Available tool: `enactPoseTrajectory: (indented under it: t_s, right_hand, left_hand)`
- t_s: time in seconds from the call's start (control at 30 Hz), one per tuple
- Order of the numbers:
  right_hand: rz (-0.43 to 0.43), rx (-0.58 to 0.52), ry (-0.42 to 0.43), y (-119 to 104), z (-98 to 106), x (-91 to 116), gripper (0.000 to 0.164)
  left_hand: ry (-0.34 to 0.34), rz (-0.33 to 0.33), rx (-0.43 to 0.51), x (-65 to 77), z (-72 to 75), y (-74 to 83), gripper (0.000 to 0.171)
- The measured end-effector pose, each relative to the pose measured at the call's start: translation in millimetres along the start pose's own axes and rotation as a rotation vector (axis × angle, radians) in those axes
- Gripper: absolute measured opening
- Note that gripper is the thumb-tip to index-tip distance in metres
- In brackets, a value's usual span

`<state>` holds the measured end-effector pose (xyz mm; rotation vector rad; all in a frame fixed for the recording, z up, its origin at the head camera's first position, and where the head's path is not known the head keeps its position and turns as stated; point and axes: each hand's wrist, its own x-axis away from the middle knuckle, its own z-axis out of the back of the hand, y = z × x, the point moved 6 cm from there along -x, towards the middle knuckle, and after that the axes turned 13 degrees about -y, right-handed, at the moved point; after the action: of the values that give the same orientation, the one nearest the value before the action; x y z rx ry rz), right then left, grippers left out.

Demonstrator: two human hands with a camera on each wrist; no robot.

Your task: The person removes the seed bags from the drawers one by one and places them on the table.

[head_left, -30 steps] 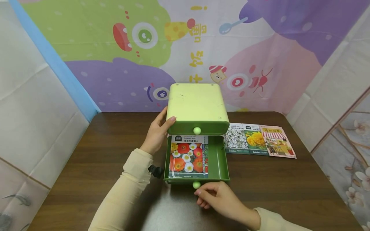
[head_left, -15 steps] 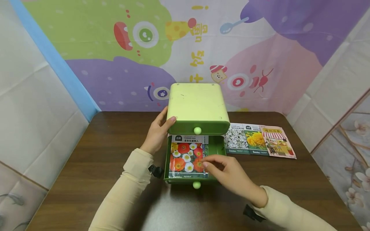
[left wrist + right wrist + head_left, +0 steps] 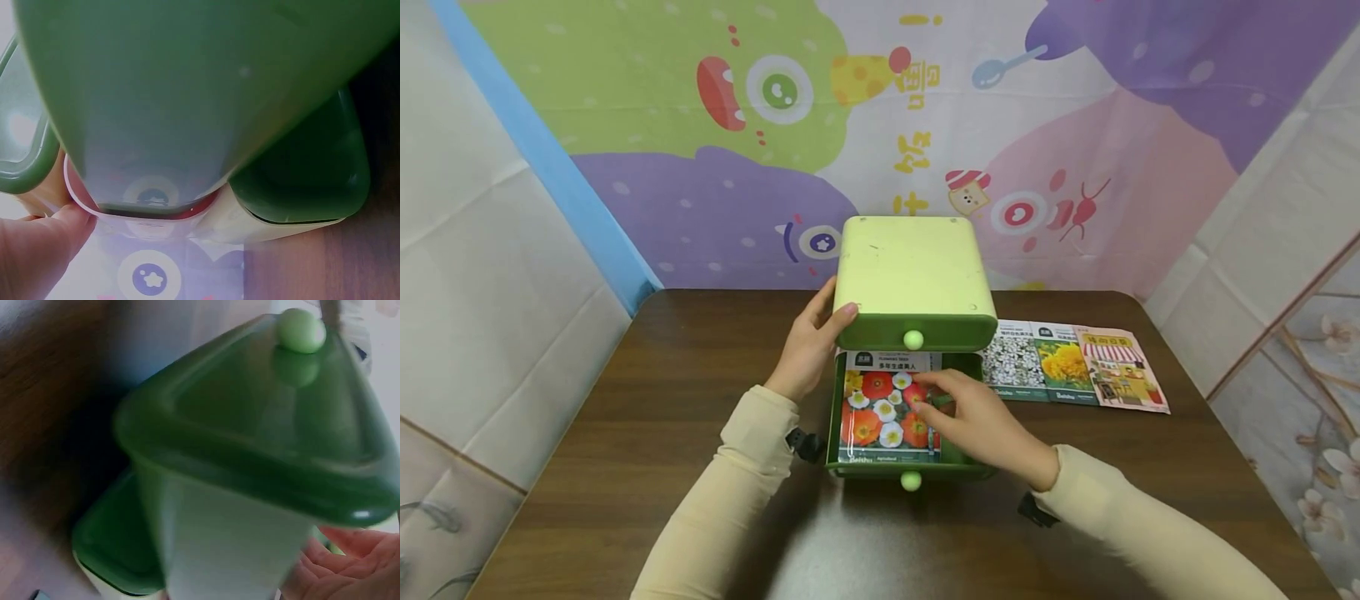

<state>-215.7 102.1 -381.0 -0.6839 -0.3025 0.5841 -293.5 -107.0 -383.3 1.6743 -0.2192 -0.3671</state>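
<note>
A small drawer cabinet [image 3: 913, 262] with a pale yellow-green top and green drawer fronts stands on the table. One drawer [image 3: 964, 450] below the top one is pulled out. Inside it lies a seed packet [image 3: 880, 417] printed with red and white poppies, and another packet's edge shows beneath. My left hand [image 3: 808, 346] rests along the cabinet's left side, its thumb at the front corner. My right hand [image 3: 977, 417] is over the drawer, thumb and forefinger apart at the packet's right side. In the right wrist view, the drawer partly hides my right hand [image 3: 344, 565].
On the table right of the cabinet lie a white-flower seed packet [image 3: 1015, 367], a yellow-flower seed packet [image 3: 1062, 362] and a pink packet with a shop picture [image 3: 1122, 371]. A cartoon-printed cloth [image 3: 700, 217] hangs behind the table.
My right hand has left the area by the drawer's knob and moved up and over the open drawer to the poppy packet's right side. The left hand stays put.
</note>
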Motion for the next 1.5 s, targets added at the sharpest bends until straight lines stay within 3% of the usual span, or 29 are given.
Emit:
enactPoseTrajectory:
  t_s: [0.27, 0.5, 0.87, 1.3, 1.5]
  right_hand:
    - [-0.047, 0.197, -0.082, 10, -11, -14, 0.064]
    - [-0.089, 0.280, -0.143, 18, -19, -21, 0.075]
    - [-0.027, 0.427, -0.137, 20, -24, -26, 0.076]
    - [-0.075, 0.329, -0.176, 22, -26, -31, 0.075]
    - [-0.071, 0.301, -0.153, 21, -25, -32, 0.071]
  left_hand:
    - [-0.008, -0.007, 0.004, 0.1, -0.5, 0.5, 0.069]
    - [-0.022, -0.011, -0.009, -0.6, 0.5, -0.6, 0.069]
    - [-0.013, 0.001, -0.012, 0.3, 0.3, -1.7, 0.069]
    - [-0.009, 0.001, -0.009, 1.5, 0.0, -1.1, 0.070]
    - [-0.011, 0.004, -0.012, 1.0, 0.1, -1.9, 0.070]
